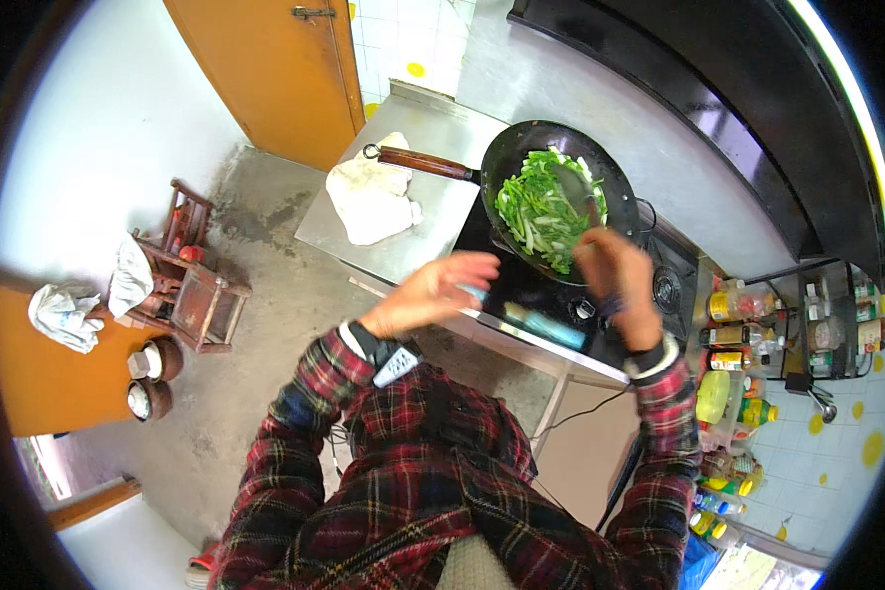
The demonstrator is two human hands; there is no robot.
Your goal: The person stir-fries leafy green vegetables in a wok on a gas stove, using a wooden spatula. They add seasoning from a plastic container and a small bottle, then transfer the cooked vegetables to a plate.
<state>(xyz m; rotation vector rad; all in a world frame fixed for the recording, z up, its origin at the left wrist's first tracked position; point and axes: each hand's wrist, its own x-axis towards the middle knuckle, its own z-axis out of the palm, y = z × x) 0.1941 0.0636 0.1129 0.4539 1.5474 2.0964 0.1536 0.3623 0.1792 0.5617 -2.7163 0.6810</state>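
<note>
A black wok (623, 177) sits on the gas stove (487, 236), with chopped leafy greens (535, 199) spread over its bottom. My right hand (619, 280) grips the handle of a cooking spatula (577, 186), whose blade rests among the greens. Over the stove's front left edge hovers my left hand (439, 291), slightly blurred, fingers apart and holding nothing I can make out. The wok's wooden handle (428, 162) points left, above a white cloth (375, 195) lying on the steel counter (450, 122).
A second burner (666, 287) is at the right. Bottles (737, 335) and jars line the right wall near a black rack (826, 324) with a hanging ladle (826, 409). A range hood (678, 96) overhangs the back. Wooden chairs (199, 302) stand on the floor at left.
</note>
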